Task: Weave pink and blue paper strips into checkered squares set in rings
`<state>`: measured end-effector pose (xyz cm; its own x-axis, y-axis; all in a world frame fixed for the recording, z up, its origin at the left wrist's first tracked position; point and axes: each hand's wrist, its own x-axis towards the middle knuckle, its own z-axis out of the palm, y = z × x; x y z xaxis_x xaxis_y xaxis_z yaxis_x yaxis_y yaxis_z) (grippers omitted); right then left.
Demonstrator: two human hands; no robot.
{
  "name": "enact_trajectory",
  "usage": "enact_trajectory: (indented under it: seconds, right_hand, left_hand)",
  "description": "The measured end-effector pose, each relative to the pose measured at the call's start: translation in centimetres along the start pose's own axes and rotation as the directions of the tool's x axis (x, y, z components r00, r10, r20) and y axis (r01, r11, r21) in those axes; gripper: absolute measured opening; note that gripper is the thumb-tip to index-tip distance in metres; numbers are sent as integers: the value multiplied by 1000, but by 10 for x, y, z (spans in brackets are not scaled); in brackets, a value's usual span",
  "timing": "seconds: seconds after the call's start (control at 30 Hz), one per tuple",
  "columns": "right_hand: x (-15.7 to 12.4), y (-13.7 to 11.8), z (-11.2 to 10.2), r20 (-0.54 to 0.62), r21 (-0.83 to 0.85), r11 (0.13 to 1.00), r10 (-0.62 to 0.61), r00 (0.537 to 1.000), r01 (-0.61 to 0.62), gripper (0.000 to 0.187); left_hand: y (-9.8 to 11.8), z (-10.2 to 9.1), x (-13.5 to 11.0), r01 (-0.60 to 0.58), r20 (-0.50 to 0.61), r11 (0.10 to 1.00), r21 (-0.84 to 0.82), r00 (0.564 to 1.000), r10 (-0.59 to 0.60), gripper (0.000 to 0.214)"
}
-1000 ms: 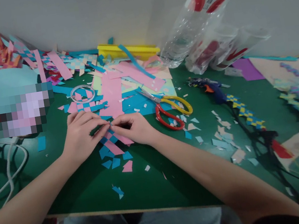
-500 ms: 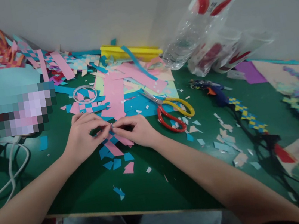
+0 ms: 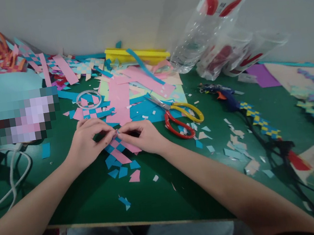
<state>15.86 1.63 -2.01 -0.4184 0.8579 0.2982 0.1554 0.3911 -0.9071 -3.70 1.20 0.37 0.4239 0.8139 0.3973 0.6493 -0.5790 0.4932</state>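
My left hand and my right hand meet fingertip to fingertip over the middle of the green table. Both pinch a small woven piece of pink and blue paper strips, whose upper end is hidden by my fingers. Its loose strip ends hang toward me, above blue and pink paper scraps. Right of my hands lie scissors with one red and one yellow handle, blades apart and pointing away. A roll of clear tape rests beyond my left hand.
A yellow tray-like strip lies by the wall. Plastic bottles and cups stand at the back right. Coloured paper strips pile up at the back left. White cables loop at the left, near a pixelated object.
Both hands stay in nearly the same place, still pinching the woven paper. Its hanging strips have shifted very slightly, and a little more of the weave shows below my fingers.
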Motion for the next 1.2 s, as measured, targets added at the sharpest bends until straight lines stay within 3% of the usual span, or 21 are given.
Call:
enact_trajectory:
  seconds: [0.4,1.2]
  right_hand:
    - [1,3,0,2,39,999,32,1000,-32,20]
    - [0,2,0,6,39,999,8,1000,-9,14]
  left_hand:
    - [-2,0,-1,-56,-23,998,-23,998,56,15]
    - [-1,-1,2,41,17,989,-142,999,-39,15]
